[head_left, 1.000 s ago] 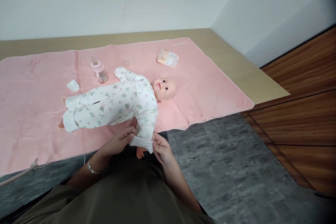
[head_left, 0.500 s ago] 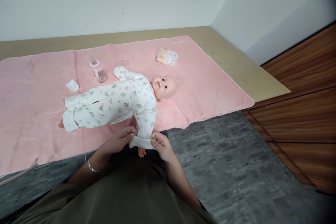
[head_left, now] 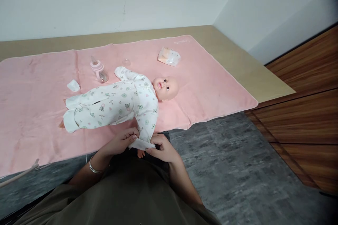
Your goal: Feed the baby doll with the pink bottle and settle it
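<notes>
A baby doll (head_left: 166, 88) lies on its back, its head to the right, dressed in a white patterned onesie (head_left: 113, 103). The near sleeve's white cuff (head_left: 142, 144) is folded back over the edge of the mat, and the doll's hand (head_left: 141, 153) pokes out below it. My left hand (head_left: 125, 140) pinches the cuff's left side between thumb and fingers. On the cuff's right side, my right hand (head_left: 165, 149) is closed with the thumb along the lower edge. The far sleeve's end covers the doll's other hand.
A pink mat (head_left: 34, 112) covers much of the wooden table (head_left: 237, 63). Beyond the doll lie a baby bottle (head_left: 99, 70), a clear cap (head_left: 126, 62), a crumpled white wad (head_left: 73, 85) and a soft packet (head_left: 169, 56). Wooden drawers (head_left: 303, 112) stand at the right.
My right hand has shifted its grip on the cuff, its thumb now further left and lower. The cuff looks narrower and more tilted. My left hand has hardly moved.
</notes>
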Tool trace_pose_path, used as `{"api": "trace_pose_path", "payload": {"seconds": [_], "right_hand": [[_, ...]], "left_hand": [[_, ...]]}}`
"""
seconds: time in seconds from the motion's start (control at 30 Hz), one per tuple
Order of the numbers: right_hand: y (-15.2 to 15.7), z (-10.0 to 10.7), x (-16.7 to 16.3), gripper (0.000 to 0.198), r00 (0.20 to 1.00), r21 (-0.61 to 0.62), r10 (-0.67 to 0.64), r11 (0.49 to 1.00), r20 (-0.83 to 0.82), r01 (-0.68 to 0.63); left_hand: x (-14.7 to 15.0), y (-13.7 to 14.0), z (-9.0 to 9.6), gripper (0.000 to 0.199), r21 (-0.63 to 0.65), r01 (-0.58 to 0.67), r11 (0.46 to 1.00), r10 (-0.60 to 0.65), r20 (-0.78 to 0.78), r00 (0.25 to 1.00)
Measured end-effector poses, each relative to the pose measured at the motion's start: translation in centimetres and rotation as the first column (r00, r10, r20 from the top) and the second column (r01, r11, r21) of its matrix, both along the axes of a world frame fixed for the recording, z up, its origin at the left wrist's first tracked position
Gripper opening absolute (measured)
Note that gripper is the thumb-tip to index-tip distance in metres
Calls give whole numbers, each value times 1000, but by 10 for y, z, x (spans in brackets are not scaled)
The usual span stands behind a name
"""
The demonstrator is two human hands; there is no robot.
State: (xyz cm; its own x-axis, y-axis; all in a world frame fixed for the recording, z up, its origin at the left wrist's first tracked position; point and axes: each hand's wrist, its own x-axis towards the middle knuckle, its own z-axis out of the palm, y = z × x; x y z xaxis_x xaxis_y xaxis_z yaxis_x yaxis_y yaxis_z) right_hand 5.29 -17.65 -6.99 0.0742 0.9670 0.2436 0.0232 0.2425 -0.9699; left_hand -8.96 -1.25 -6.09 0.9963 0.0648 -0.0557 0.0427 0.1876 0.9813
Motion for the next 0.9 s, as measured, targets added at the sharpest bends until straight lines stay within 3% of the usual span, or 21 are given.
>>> {"api": "trace_pose_path", "payload": {"seconds": [0.1, 0.2, 0.3, 0.4, 0.57, 0.7, 0.9], "right_hand": [[-3, -11, -5, 28, 982, 20, -183, 983, -42, 184], [-3, -29, -15, 34, 919, 8, -309, 947, -244, 320], [0, -42, -26, 38, 765, -112, -340, 935, -546, 336], [2, -48, -32, 40, 622, -217, -353, 933, -699, 286], [3, -45, -30, 34, 511, -295, -376, 926, -773, 235], [7, -42, -28, 38, 441, -322, -421, 903, -792, 284], [13, -41, -32, 45, 405, -320, -444, 885, -799, 338]], "left_hand": [[1, 0, 0, 39, -33, 36, 999, -36, 0, 999], [0, 0, -1, 39, -24, 63, 998, -63, 7, 998], [-1, 0, -3, 38, 1, 71, 997, -71, -12, 997], [-1, 2, -5, 41, 4, 30, 1000, -30, -27, 999], [3, 0, -11, 44, -17, -73, 997, 72, -53, 996], [10, -10, -14, 46, -157, -179, 971, 166, -90, 982], [18, -24, -3, 51, -250, -293, 923, 268, -130, 955]]}}
